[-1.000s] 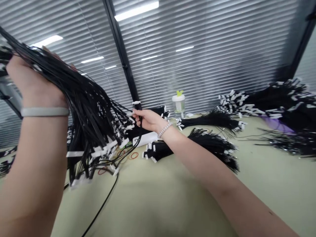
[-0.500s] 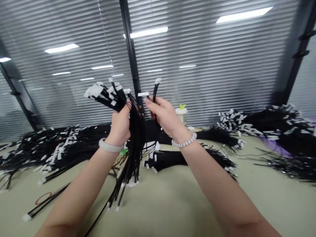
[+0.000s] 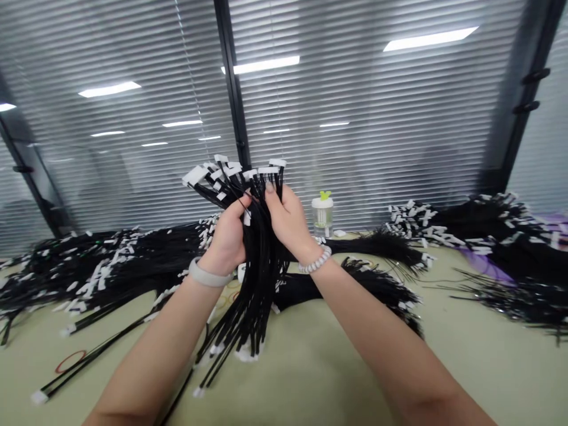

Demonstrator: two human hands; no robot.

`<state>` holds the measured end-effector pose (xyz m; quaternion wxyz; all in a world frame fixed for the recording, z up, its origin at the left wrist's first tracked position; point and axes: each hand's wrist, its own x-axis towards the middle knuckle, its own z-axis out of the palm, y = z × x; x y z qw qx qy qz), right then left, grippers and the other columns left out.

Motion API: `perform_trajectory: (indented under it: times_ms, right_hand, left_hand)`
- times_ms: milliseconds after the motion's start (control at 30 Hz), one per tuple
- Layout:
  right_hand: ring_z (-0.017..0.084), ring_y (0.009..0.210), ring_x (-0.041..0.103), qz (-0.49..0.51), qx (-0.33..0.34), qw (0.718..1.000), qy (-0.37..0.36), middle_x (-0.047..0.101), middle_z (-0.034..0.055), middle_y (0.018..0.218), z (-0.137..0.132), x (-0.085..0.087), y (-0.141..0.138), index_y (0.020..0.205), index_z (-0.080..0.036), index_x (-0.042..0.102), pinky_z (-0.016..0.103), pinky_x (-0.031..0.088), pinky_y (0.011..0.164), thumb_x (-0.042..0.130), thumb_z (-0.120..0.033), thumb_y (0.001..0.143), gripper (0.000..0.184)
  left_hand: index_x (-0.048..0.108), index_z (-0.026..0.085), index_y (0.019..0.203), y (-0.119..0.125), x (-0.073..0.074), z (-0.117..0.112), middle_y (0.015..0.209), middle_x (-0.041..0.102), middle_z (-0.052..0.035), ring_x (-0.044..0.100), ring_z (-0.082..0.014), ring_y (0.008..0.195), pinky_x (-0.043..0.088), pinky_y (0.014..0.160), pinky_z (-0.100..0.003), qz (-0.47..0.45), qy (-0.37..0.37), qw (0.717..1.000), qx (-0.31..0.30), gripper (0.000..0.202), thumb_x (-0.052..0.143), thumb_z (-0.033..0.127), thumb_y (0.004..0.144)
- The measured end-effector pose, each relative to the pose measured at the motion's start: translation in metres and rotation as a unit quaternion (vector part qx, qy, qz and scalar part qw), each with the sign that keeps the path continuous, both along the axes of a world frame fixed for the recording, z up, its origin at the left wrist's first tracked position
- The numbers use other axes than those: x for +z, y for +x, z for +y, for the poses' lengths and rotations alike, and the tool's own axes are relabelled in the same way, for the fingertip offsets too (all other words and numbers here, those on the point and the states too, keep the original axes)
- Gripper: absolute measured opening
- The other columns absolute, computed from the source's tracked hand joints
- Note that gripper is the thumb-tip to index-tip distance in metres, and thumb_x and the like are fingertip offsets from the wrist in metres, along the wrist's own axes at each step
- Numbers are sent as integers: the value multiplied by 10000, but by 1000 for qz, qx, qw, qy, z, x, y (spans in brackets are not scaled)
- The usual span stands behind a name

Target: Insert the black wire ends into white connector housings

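Observation:
A thick bundle of black cables (image 3: 255,284) with white connectors stands upright in front of me, its lower ends resting on the pale green table (image 3: 310,373). My left hand (image 3: 228,234) is wrapped round the bundle near its top. My right hand (image 3: 287,220) grips the same bundle from the right side, fingers closed on it. The white connectors fan out just above both hands. A pale band sits on my left wrist and a bead bracelet on my right wrist.
Heaps of black cables lie on the left (image 3: 89,272), behind the hands (image 3: 377,278) and on the far right (image 3: 497,231). A small clear bottle with a white lid (image 3: 322,214) stands at the back. A red rubber band (image 3: 70,360) and loose cables lie at front left.
My right hand brought a single cable in from the table and joined it to the bundle. Both hands now close together on the bundle, which my left hand has brought in from the far left.

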<state>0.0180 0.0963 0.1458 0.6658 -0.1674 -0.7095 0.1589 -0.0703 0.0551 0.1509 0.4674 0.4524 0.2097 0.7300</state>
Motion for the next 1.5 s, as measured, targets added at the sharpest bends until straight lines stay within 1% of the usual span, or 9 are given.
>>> perform_trajectory:
  times_ms: [100, 233, 367, 600, 967, 1167, 1267, 1367, 1500]
  right_hand:
    - [131, 891, 508, -50, 59, 997, 23, 554, 28, 926, -5, 3, 2, 919, -175, 514, 273, 400, 806, 422, -432, 801, 298]
    - [143, 893, 522, -136, 138, 981, 2, 565, 15, 957, -3, 6, 12, 976, -179, 510, 280, 409, 806, 621, -360, 660, 380]
    - [140, 908, 528, -126, 142, 982, -11, 581, 11, 960, 0, 7, 18, 957, -185, 533, 294, 405, 831, 594, -300, 692, 295]
    - [141, 855, 565, -107, 182, 975, -66, 613, 41, 919, 1, 6, 19, 917, -154, 572, 293, 450, 776, 542, -364, 735, 279]
    - [158, 922, 533, -57, 82, 994, -46, 583, 45, 983, -4, 3, 10, 1001, -192, 514, 318, 405, 829, 525, -393, 743, 327]
    - [152, 916, 548, -94, 124, 987, -34, 599, 29, 970, -6, 10, 20, 966, -181, 539, 307, 419, 833, 574, -305, 712, 285]
    - [132, 925, 552, -77, 158, 984, -25, 598, 15, 992, -5, 10, 19, 993, -184, 518, 270, 431, 833, 588, -263, 700, 312]
    - [128, 960, 532, -18, 139, 990, -19, 571, 28, 1037, -5, 5, 10, 1032, -184, 483, 262, 409, 863, 568, -281, 720, 337]
    - [137, 940, 525, 61, 64, 996, -19, 566, 32, 1005, -5, 0, 2, 1020, -195, 480, 272, 398, 854, 552, -301, 731, 316]
  left_hand:
    - [625, 172, 773, 2, 1, -4, 739, 676, 32, 625, -137, 782, 503, 779, -249, 16, 0, 1000, -12, 150, 490, 222, 729]
    - [623, 132, 713, -5, 6, -6, 674, 665, -38, 632, -208, 749, 526, 722, -346, 55, -47, 997, -39, 148, 492, 197, 695]
    - [597, 150, 652, -12, 10, -6, 638, 645, -30, 632, -211, 698, 537, 678, -361, 64, -64, 996, -27, 124, 475, 170, 652]
    - [610, 146, 654, -17, 10, -8, 605, 637, -30, 619, -188, 582, 545, 604, -346, 76, -87, 993, -27, 137, 475, 148, 632]
    - [609, 138, 651, -10, 12, -15, 543, 626, -21, 595, -156, 495, 545, 582, -301, 76, -100, 992, 10, 178, 442, 178, 699]
    - [638, 130, 738, -10, 7, -12, 654, 662, -60, 632, -231, 683, 529, 666, -371, 123, -88, 989, 9, 177, 497, 230, 697]
    - [640, 155, 803, -13, 4, -11, 766, 675, -42, 606, -228, 855, 488, 789, -340, 133, -50, 988, 53, 171, 555, 244, 684]
    - [627, 183, 852, -14, 2, -9, 863, 667, -17, 552, -207, 981, 432, 873, -287, 132, -3, 984, 117, 196, 591, 253, 673]
    - [574, 210, 919, -7, 3, -8, 800, 659, -1, 598, -191, 868, 460, 805, -297, 126, 36, 980, 148, 229, 557, 231, 692]
